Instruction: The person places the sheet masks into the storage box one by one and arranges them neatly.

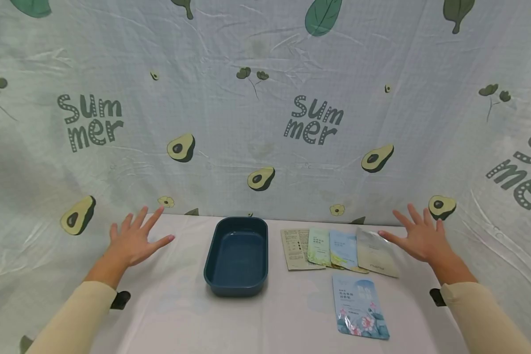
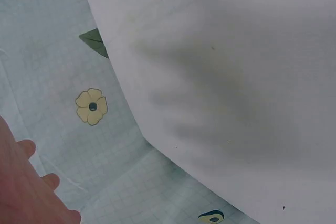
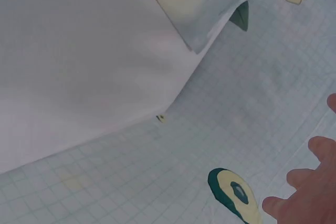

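Nearest on the white table (image 1: 181, 314) lies a blue floral sachet (image 1: 360, 307), flat and apart from the others. Beyond it, left of centre, stands an uncovered navy rectangular dish (image 1: 236, 258). The person's left hand (image 1: 132, 240) and right hand (image 1: 422, 238) are both released, fingers spread, either side. Nearest the right is a cream sachet (image 1: 376, 253), ending an overlapping row of beige (image 1: 294, 250), green (image 1: 318, 246) and light-blue sachets (image 1: 342, 246). Behind hangs an avocado-print "summer" sheet (image 1: 221, 128).
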Motion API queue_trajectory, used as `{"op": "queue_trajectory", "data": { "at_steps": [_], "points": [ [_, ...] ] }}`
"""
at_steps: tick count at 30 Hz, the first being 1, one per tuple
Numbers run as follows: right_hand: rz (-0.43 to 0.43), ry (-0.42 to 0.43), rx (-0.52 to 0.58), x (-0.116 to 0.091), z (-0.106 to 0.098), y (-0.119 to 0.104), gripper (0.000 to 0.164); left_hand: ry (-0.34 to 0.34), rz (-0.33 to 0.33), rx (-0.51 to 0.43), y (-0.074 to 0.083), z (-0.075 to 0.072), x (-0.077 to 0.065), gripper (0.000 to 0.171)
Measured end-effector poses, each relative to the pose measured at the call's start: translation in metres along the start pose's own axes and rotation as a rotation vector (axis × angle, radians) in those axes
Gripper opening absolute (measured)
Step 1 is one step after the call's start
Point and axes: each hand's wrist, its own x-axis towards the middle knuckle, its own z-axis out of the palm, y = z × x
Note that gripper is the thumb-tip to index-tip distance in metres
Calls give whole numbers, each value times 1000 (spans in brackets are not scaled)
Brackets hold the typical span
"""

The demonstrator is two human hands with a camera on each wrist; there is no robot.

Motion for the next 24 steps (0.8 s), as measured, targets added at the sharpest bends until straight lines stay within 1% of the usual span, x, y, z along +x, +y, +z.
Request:
{"op": "queue_trajectory", "data": {
  "at_steps": [4,8,13,20,24],
  "points": [
    [-4,15,17,-3,4,-4,99,10,-1,-1,4,3,-1,101],
    [-5,32,24,-7,9,-6,100,5,-3,-9,7,6,-2,101],
    [-9,49,26,-14,13,-11,98,11,-6,-39,13,10,-6,100],
    [-27,76,64,-25,23,-18,94,54,-2,-52,21,18,-9,100],
    [-42,103,70,-31,32,-23,92,66,3,-81,23,23,-10,100]
  ]
}}
